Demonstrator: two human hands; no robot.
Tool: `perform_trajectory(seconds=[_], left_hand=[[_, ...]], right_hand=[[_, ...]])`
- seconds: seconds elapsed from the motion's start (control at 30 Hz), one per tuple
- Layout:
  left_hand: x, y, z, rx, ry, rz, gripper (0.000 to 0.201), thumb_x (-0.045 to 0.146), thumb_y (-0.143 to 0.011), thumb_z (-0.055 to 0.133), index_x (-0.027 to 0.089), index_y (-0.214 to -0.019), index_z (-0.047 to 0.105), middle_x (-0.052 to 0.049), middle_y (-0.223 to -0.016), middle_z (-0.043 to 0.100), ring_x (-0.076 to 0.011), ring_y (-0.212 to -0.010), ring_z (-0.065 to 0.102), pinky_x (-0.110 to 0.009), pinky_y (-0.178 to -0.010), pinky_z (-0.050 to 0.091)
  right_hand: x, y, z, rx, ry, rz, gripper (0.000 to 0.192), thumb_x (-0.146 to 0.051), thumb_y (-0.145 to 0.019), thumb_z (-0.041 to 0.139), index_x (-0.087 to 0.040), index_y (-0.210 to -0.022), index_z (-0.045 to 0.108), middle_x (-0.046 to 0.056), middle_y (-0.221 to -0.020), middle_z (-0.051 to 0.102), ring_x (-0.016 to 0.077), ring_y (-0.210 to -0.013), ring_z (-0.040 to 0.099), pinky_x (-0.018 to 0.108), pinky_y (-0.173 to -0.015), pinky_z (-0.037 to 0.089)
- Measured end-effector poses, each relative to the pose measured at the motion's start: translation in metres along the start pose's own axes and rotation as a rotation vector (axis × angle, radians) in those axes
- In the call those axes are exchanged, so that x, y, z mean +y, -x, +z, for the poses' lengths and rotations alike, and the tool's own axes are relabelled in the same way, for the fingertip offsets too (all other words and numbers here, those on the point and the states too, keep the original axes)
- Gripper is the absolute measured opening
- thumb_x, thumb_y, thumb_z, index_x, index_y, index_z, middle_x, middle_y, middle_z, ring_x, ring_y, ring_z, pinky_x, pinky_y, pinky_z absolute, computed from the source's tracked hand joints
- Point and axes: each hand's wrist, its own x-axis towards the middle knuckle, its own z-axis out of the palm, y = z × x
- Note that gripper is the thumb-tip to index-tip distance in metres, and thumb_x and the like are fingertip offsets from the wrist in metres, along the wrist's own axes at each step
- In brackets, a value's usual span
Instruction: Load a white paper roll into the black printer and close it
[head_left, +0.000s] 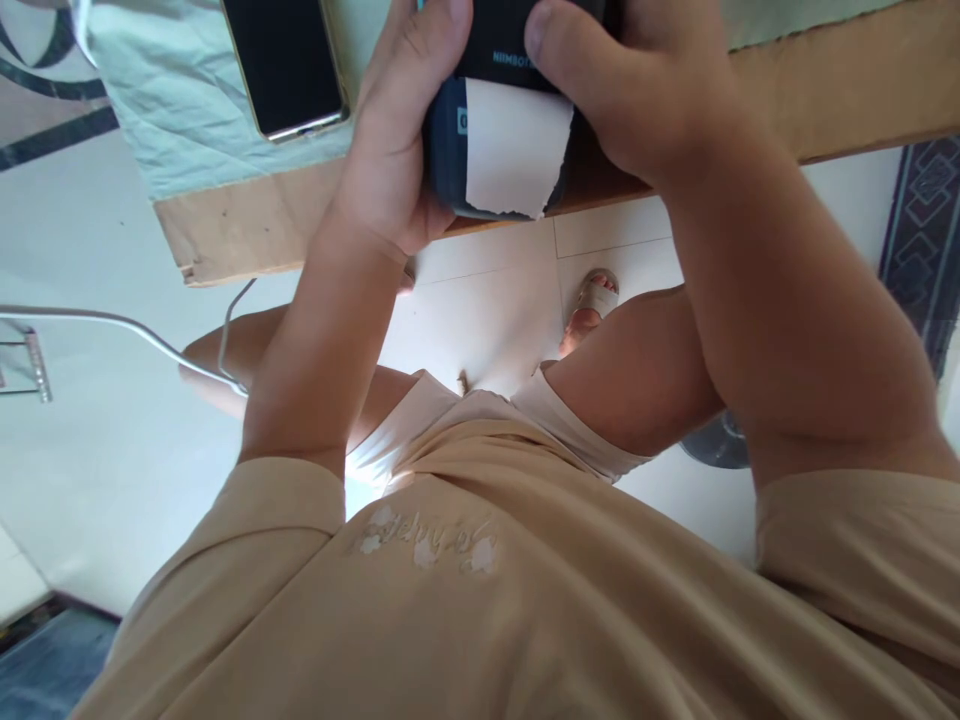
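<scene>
Both my hands grip a dark label printer [447, 150] at the top edge of the head view, over the near edge of the table. "NIIMBOT" lettering shows on its black top. A strip of white label paper [517, 145] with a ragged end hangs out of the side facing me. My left hand [397, 130] wraps round the printer's left side, thumb up along it. My right hand [637, 90] holds the right side, its thumb pressed on the top. The printer's far part is cut off by the frame, and most of my fingers are hidden beneath it.
Left of my left hand, a phone [289, 65] with a dark screen lies on a pale green cloth [172, 110]. The cloth covers the wooden table [247, 225]. A white cable [112, 318] runs at the left beside my leg. Below is a pale tiled floor [480, 310].
</scene>
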Motion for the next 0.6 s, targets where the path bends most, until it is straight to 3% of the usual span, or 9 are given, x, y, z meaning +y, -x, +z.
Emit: perform_trajectory(seconds=[0.07,0.1,0.2,0.3,0.37,0.47,0.53,0.6], left_hand=[[0.001,0.005,0.004,-0.019,0.017,-0.034,0.056,0.045,-0.109,0.046,0.011,-0.154,0.046,-0.008,-0.139,0.073,-0.0357,-0.168,0.021,-0.06,-0.138,0.028],[0.001,0.005,0.003,-0.024,0.012,-0.052,0.064,0.048,-0.103,0.058,0.011,-0.155,0.045,-0.009,-0.142,0.072,-0.0395,-0.167,0.019,-0.062,-0.138,0.027],[0.001,0.002,-0.004,-0.056,-0.027,-0.019,0.074,0.055,-0.09,0.075,0.018,-0.149,0.05,-0.007,-0.143,0.072,-0.0448,-0.165,0.022,-0.064,-0.138,0.027],[0.002,0.002,-0.007,-0.094,-0.049,0.046,0.049,0.052,-0.094,0.072,0.025,-0.133,0.06,-0.005,-0.146,0.07,-0.0414,-0.166,0.023,-0.066,-0.138,0.028],[0.004,0.004,-0.001,-0.085,-0.068,0.034,0.039,0.044,-0.099,0.066,0.026,-0.133,0.06,-0.003,-0.148,0.068,-0.0384,-0.166,0.024,-0.066,-0.136,0.031],[0.008,0.009,0.015,-0.085,-0.016,0.05,0.046,0.036,-0.109,0.044,0.019,-0.152,0.047,-0.007,-0.147,0.069,-0.0375,-0.165,0.029,-0.066,-0.131,0.036],[0.011,0.011,0.025,0.006,0.096,0.058,0.052,0.021,-0.112,0.029,0.01,-0.162,0.029,-0.015,-0.145,0.067,-0.0375,-0.164,0.031,-0.066,-0.131,0.035],[0.013,0.011,0.028,0.008,0.159,0.065,0.057,0.025,-0.112,0.04,0.014,-0.165,0.023,-0.014,-0.14,0.069,-0.0359,-0.163,0.034,-0.061,-0.132,0.034]], right_hand=[[0.002,0.001,0.0,0.041,0.144,-0.076,0.055,-0.049,-0.087,0.069,-0.008,-0.125,0.069,-0.01,-0.115,0.069,0.0143,-0.129,0.062,0.025,-0.122,0.04],[0.003,0.002,0.001,0.032,0.207,-0.123,0.061,-0.053,-0.09,0.067,-0.007,-0.129,0.067,-0.007,-0.121,0.069,0.0134,-0.127,0.063,0.024,-0.12,0.042],[0.001,0.006,0.003,-0.003,0.294,-0.239,0.065,-0.059,-0.095,0.059,-0.007,-0.135,0.063,-0.002,-0.131,0.066,0.0132,-0.126,0.064,0.025,-0.119,0.045],[-0.003,0.008,0.004,0.016,0.269,-0.222,0.055,-0.057,-0.094,0.061,-0.017,-0.132,0.066,-0.006,-0.128,0.066,0.0133,-0.125,0.065,0.026,-0.117,0.048],[-0.004,0.008,0.004,0.026,0.262,-0.196,0.052,-0.056,-0.092,0.062,-0.021,-0.129,0.068,-0.009,-0.127,0.067,0.0134,-0.125,0.065,0.024,-0.113,0.049],[-0.003,0.007,0.003,0.051,0.252,-0.2,0.043,-0.053,-0.09,0.064,-0.026,-0.123,0.073,-0.015,-0.123,0.069,0.0128,-0.123,0.066,0.021,-0.112,0.048],[0.0,0.007,0.003,0.056,0.238,-0.206,0.036,-0.049,-0.091,0.065,-0.03,-0.119,0.075,-0.018,-0.12,0.07,0.0114,-0.12,0.066,0.019,-0.112,0.047],[0.003,0.007,0.002,0.061,0.248,-0.21,0.038,-0.048,-0.092,0.063,-0.028,-0.122,0.074,-0.017,-0.12,0.069,0.0114,-0.12,0.065,0.02,-0.113,0.047]])
